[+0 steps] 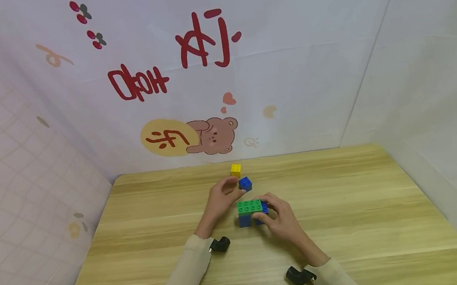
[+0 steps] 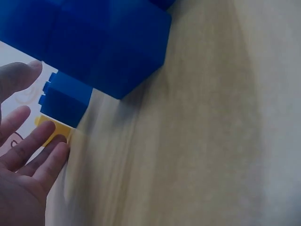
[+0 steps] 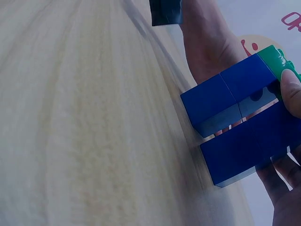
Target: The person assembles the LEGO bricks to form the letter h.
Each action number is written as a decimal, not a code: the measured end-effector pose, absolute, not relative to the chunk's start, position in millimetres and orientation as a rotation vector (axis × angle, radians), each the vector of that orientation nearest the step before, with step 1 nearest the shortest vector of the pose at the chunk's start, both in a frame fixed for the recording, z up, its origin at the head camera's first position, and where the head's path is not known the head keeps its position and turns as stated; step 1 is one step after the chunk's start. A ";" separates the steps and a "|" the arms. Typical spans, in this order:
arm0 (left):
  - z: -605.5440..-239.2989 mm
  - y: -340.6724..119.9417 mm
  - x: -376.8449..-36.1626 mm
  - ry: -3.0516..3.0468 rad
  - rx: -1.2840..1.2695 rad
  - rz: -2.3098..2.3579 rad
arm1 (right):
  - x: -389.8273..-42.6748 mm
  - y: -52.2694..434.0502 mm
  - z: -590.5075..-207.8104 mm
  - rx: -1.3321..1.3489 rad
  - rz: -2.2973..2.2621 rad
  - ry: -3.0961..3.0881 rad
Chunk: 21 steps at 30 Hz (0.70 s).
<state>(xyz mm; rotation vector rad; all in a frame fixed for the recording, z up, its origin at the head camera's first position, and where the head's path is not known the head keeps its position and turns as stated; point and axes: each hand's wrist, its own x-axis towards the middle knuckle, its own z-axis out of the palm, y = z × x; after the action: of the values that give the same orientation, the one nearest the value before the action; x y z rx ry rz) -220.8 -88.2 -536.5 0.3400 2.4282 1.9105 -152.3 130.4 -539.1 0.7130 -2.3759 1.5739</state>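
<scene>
My right hand [image 1: 281,218] holds a small built piece of toy bricks, thumb on the near side and fingers round the far side. Across its top lies a green brick [image 1: 249,204] with studs, over two stacks of blue bricks [image 3: 230,155] that stand apart with a gap between them. To the left and a little farther back, my left hand [image 1: 220,199] has its fingers extended, thumb tip close to a single blue brick [image 1: 245,184]. Behind that, a yellow brick [image 1: 235,170] stands beyond the left fingertips. The left wrist view shows the left palm with nothing gripped.
All the bricks stand on a wood-grain table [image 1: 149,262]. A white printed cloth wall [image 1: 297,84] rises behind its far edge, with more cloth at both sides. Black wrist mounts [image 1: 296,276] sit at the sleeve cuffs.
</scene>
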 end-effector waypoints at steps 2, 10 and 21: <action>-537.3 -86.7 -224.1 2.437 0.349 1.884 | -152.6 130.4 -539.3 0.706 1.576 -2.384; -541.8 -80.1 -234.5 2.463 0.380 1.839 | -153.2 128.9 -538.3 0.665 1.594 -2.401; -547.0 -71.3 -238.1 2.508 0.405 1.829 | -152.9 130.5 -540.1 0.677 1.598 -2.393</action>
<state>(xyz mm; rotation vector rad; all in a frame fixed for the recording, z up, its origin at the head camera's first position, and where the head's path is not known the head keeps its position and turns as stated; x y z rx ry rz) -238.1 -71.3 -547.0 0.4049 2.5078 1.8293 -152.9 130.5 -540.1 0.6768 -2.3930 1.5984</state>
